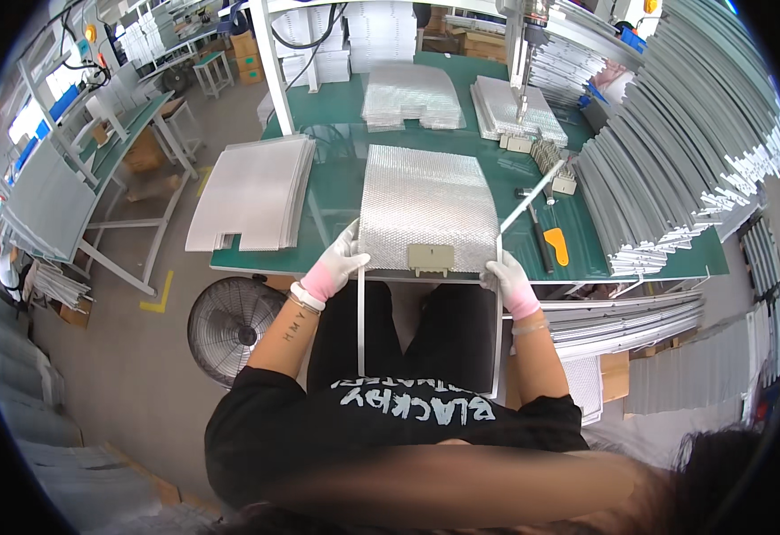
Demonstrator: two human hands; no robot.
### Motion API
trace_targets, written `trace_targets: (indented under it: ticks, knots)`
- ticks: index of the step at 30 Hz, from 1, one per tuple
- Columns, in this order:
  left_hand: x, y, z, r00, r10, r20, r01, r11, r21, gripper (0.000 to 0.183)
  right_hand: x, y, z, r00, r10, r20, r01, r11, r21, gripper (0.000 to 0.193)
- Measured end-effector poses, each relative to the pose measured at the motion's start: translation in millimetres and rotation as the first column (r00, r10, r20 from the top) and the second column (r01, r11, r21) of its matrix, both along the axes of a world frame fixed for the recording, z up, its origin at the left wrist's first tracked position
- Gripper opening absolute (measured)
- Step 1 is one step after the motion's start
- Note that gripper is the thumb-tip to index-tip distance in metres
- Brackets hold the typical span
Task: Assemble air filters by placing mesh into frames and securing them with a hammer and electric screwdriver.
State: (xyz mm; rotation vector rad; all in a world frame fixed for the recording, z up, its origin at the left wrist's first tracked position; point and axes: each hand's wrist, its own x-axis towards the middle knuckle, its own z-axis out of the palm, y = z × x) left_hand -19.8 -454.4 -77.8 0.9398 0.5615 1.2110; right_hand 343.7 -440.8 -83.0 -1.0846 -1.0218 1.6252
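Note:
A silvery textured mesh panel (427, 201) lies in front of me, its near edge at the table's front edge. A grey-beige plastic piece (431, 259) sits at the middle of that near edge. My left hand (336, 259), in a white and pink glove, is closed on a thin white strip (360, 321) at the panel's near left corner; the strip hangs toward my lap. At the near right corner my right hand (507, 278), gloved alike, grips another white strip (497, 348). A light strip (532, 198) slants from there to the far right; whether the two join, I cannot tell.
The green table (336, 192) bears pale panel stacks at left (256, 192), back (412, 94) and back right (515, 107). A yellow scraper (556, 246), a hammer (541, 241) and plastic pieces (550, 160) lie right, beside a tall pile of strips (684, 134). A fan (238, 330) stands at left.

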Motion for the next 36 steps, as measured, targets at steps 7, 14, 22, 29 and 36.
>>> trace_targets:
  ticks: [7, 14, 22, 29, 36]
  knots:
    - [22.0, -11.4, 33.1, 0.921, 0.263, -0.288, -0.261, 0.964, 0.045, 0.059, 14.3, -23.4, 29.8, 0.998, -0.055, -0.021, 0.058, 0.985, 0.164, 0.019]
    - [36.0, -26.7, 50.1, 0.685, 0.655, -0.319, -0.438, 0.72, 0.538, 0.064, 3.6, -32.5, 39.5, 0.997, -0.066, -0.044, 0.075, 0.965, 0.253, 0.032]
    - [-16.6, -84.9, 82.6, 0.573, 0.777, -0.261, -0.73, 0.629, 0.268, 0.011, -61.8, -37.8, 106.3, 0.996, 0.069, 0.052, -0.084, 0.907, 0.412, 0.041]
    - [-33.7, -23.6, 159.0, 0.385, 0.91, -0.155, -0.458, 0.335, 0.823, 0.029, -82.7, 22.4, 162.9, 0.958, -0.263, 0.115, 0.1, 0.68, 0.726, 0.012]
    - [-27.4, 49.0, 157.0, 0.703, 0.693, -0.159, -0.516, 0.651, 0.557, 0.017, -86.5, 57.7, 160.7, 0.923, -0.378, -0.075, 0.276, 0.512, 0.813, 0.024]
